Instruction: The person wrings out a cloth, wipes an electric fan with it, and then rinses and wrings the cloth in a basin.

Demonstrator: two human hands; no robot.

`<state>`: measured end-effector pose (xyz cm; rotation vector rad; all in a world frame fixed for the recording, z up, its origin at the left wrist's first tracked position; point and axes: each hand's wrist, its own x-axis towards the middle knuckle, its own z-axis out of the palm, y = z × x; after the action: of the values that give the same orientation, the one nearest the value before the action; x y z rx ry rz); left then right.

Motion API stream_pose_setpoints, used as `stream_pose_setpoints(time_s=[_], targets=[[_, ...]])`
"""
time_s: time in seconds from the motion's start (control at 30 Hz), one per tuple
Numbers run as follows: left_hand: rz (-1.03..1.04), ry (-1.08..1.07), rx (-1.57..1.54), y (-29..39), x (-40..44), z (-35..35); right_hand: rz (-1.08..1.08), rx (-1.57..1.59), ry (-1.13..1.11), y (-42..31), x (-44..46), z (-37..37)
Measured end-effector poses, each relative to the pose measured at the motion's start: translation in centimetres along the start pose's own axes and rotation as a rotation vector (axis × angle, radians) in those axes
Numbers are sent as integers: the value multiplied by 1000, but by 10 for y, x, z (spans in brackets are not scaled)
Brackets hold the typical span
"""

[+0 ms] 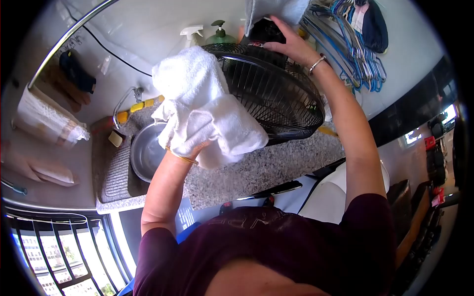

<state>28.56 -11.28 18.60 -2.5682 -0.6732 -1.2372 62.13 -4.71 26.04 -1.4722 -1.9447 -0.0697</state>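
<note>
A white towel [195,89] is bunched over my left hand [198,147] and hides its fingers. The towel lies against the left side of a black electric fan [269,93], whose round wire grille leans over the stone counter. My right hand [292,45] is at the back of the fan, thumb and fingers spread around its dark motor housing [264,32]. Part of that hand's far side is out of sight behind the housing. A grey-blue cloth [276,11] hangs just above it.
Left of the fan, a metal basin [148,150] sits in the sink by a faucet [121,103]. A white spray bottle [191,33] and green pump bottle [220,34] stand behind. Many hangers [348,44] hang at right. The granite counter [237,177] runs in front.
</note>
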Motion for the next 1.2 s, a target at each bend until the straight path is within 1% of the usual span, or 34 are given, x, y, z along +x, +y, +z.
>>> stream_pose_setpoints(time_s=[0.03,0.07,0.1,0.17,0.33,0.43,0.47,0.63,0.77,0.9,0.97,1.0,1.03,1.07,1.1,1.13,1.17,1.2], targets=[[-76,-14,-126,1,7,1,3,33,-48,2,0,0],[-103,-11,-188,-5,14,8,-33,83,-6,12,2,7],[-113,-6,-209,-12,22,15,-27,90,-3,15,3,10],[-138,-6,-256,-19,32,26,-74,72,95,21,2,17],[-195,-8,-325,-35,53,46,-167,74,218,33,1,28],[-213,-4,-306,-29,41,49,-137,128,269,18,-7,28],[-220,-5,-287,-25,33,48,-105,85,286,13,-10,29],[-253,-60,-179,8,-5,47,-101,114,303,16,-6,33],[-218,-209,-142,38,-24,52,-103,123,322,21,-6,37],[-78,-448,-184,71,-35,52,-85,165,289,21,-10,34],[16,-564,-188,85,-39,53,-2,346,121,23,-19,22],[67,-617,-181,91,-37,54,87,531,53,12,-31,8],[67,-620,-183,95,-50,70,119,530,84,17,-45,3],[-130,-698,-680,101,-74,99,155,530,113,23,-62,0],[-335,-743,-1176,105,-96,128,251,547,210,23,-84,-2],[-552,-757,-1674,109,-109,139,352,562,306,23,-112,-2],[-556,-761,-1678,110,-100,122,531,577,287,28,-142,1],[-347,-708,-1516,110,-80,91,708,589,268,38,-177,8]])
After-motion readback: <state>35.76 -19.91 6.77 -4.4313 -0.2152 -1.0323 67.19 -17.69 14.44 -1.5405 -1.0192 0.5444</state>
